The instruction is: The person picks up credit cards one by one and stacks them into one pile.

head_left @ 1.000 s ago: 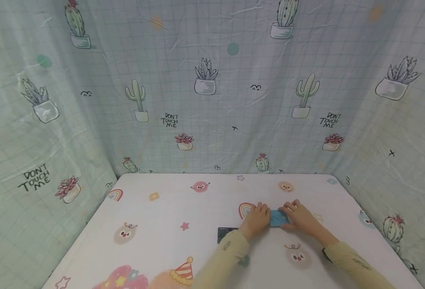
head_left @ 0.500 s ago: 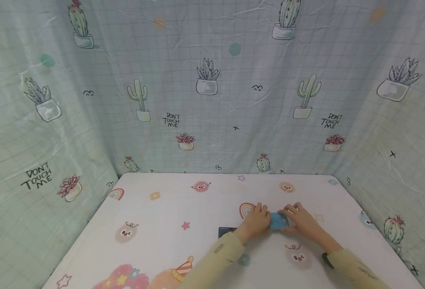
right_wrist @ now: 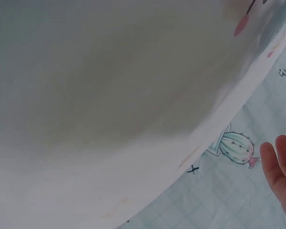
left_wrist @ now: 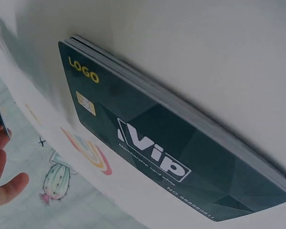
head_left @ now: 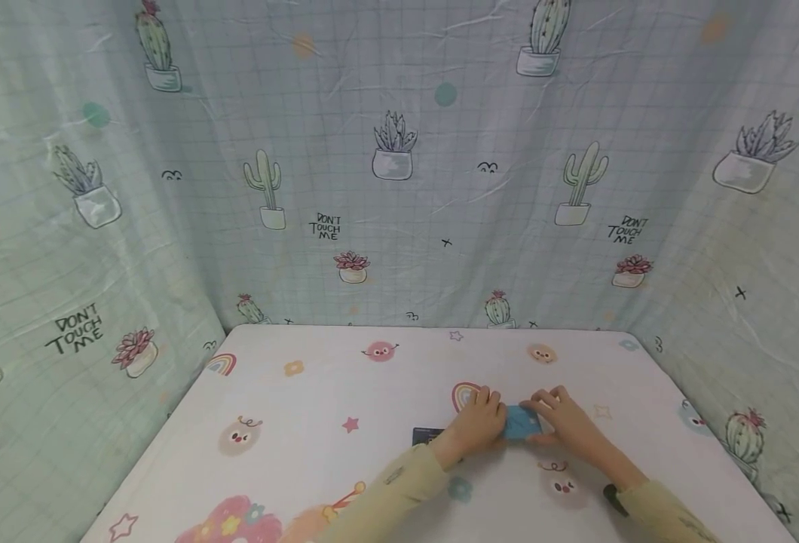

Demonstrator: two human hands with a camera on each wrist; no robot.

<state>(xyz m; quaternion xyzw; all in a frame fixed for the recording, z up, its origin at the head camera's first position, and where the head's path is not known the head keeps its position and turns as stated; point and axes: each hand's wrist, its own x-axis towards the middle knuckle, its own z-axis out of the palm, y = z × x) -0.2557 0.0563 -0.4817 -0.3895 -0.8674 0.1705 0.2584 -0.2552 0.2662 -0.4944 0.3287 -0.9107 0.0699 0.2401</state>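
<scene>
A blue card (head_left: 521,423) is held between both hands in the head view. My left hand (head_left: 477,421) grips its left end, and my right hand (head_left: 565,424) pinches the right side between thumb and fingers. The left wrist view catches that card (left_wrist: 0,107) almost edge-on beside the left fingertips (left_wrist: 0,143). A stack of dark green membership cards (left_wrist: 143,129) marked "Vip" lies on the table below the left wrist; the left forearm partly covers this card stack (head_left: 427,435) in the head view. Right fingers (right_wrist: 279,167) show at the right wrist view's edge; no card appears there.
The table (head_left: 304,430) wears a white cloth printed with cartoon faces, stars and rainbows. Hanging fabric (head_left: 399,249) with cactus prints encloses it at the back and both sides.
Both hands, with the blue card between them, have drawn slightly nearer to the person. The view has shifted a little. The dark card stack stays where it lay.
</scene>
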